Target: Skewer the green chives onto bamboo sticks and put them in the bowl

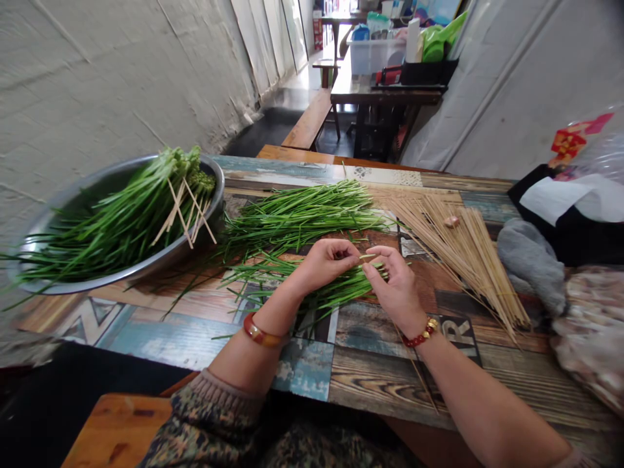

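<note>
My left hand (325, 261) pinches the ends of a small bunch of green chives (312, 294) that lies across the table in front of me. My right hand (396, 286) meets it from the right, fingertips on the same stalk ends, and a thin bamboo skewer (420, 377) runs under that hand and wrist toward me. A larger loose heap of chives (302, 214) lies just beyond both hands. Whether the skewer tip is in the stalks is hidden by my fingers.
A metal basin (73, 195) at the left holds skewered chive bundles. A fanned pile of bamboo skewers (458, 247) lies at the right, beside a grey cloth (529, 260) and bags. A bench and a cluttered table (385, 91) stand behind.
</note>
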The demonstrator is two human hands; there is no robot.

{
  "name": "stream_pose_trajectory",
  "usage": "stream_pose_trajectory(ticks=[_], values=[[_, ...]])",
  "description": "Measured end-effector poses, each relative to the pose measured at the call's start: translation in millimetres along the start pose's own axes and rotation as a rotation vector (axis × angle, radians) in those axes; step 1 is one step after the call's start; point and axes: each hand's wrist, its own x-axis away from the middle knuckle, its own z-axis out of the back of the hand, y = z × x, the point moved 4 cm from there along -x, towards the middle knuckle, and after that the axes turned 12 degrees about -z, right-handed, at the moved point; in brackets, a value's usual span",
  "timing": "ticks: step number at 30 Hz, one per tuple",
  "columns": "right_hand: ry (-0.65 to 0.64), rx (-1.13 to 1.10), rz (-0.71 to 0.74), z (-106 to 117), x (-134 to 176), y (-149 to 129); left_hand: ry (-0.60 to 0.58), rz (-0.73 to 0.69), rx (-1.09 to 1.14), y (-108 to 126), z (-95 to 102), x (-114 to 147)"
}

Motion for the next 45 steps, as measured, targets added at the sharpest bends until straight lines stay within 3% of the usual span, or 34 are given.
stream_pose_trajectory(ticks=[7, 18, 25, 27, 32, 34, 39, 45], values=[[0.041, -0.002, 0.024, 1, -2, 1, -0.001, 0.041, -0.042, 2, 3.6, 0], [-0.006, 0.031, -0.036, 1, 0, 0, -0.041, -0.004, -0.090, -6, -0.9, 0], [0.006, 0.090, -0.021, 2, -1, 1, -0.172, -0.078, -0.112, 5, -2.7, 1], [-0.028, 0.074, -0.048, 0, -2, 3, -0.159, -0.066, -0.137, 3, 1.2, 0], [-0.098, -0.040, -0.149, -3, -5, 11, 0.130, -0.059, -0.438, -13, 24.2, -4], [-0.084, -0.060, -0.154, -4, -6, 14, 0.167, -0.098, -0.545, -18, 28.1, -5], [-0.076, -0.077, -0.140, -5, -6, 15, 0.058, -0.160, -0.688, -24, 24.1, -6], [-0.074, -0.053, -0.152, -5, -6, 15, -0.045, -0.086, -1.029, -24, 24.4, -5]])
